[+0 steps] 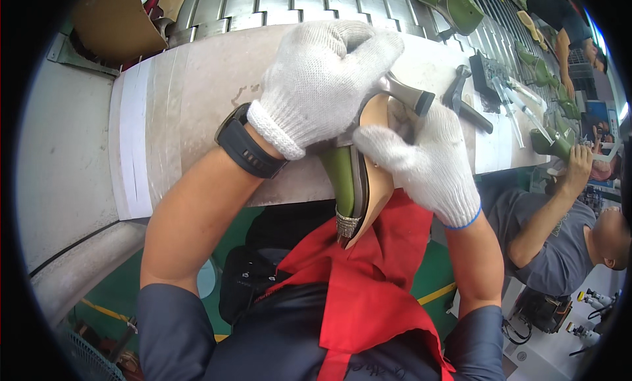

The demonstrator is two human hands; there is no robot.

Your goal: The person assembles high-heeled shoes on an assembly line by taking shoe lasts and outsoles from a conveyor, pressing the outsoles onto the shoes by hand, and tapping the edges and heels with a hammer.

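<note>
A high-heeled shoe (376, 187) is held in front of my chest, toe pointing down toward me, with its tan sole turned to the right. Green, last-like material (337, 173) fills its side, and a glittering band (347, 224) crosses near the toe. The silver-grey heel (409, 94) ends in a dark tip and sticks out between my hands. My left hand (326, 78), in a white knit glove, is closed around the back of the shoe; its fingertips are hidden. My right hand (428, 154), gloved too, grips the sole side, thumb across it.
Right of my hands, a hammer (471, 108) lies on the pale worktop (197, 117), beside a dark box (486, 81) and several syringe-like tubes (520, 111). Beyond runs a slatted metal conveyor (263, 2) with green shoes (454, 5). Another person (553, 229) works at the right, holding a green shoe.
</note>
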